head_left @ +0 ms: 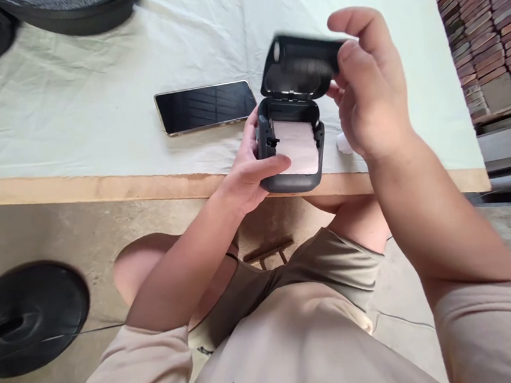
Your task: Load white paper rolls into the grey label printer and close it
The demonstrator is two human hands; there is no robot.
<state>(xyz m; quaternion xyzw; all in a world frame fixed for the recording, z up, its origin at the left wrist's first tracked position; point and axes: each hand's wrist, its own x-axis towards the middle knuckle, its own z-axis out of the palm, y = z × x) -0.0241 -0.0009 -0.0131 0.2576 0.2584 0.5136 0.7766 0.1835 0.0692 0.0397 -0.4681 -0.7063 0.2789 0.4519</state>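
Observation:
A small black portable receipt printer is held over the front edge of the table, its lid tilted up on the hinge. White paper, apparently a roll, sits in its compartment. My left hand grips the printer body from the left, the thumb lying over the paper's lower left. At the upper right, my right hand pinches the lid's right side between thumb and fingers; this part is blurred. A small white piece lies on the table beside my right hand, partly hidden by it.
A smartphone with a dark screen lies left of the printer on the cloth-covered table. Black rounded objects stand at the back left. A round black base is on the floor at left. Stacked bricks fill the right.

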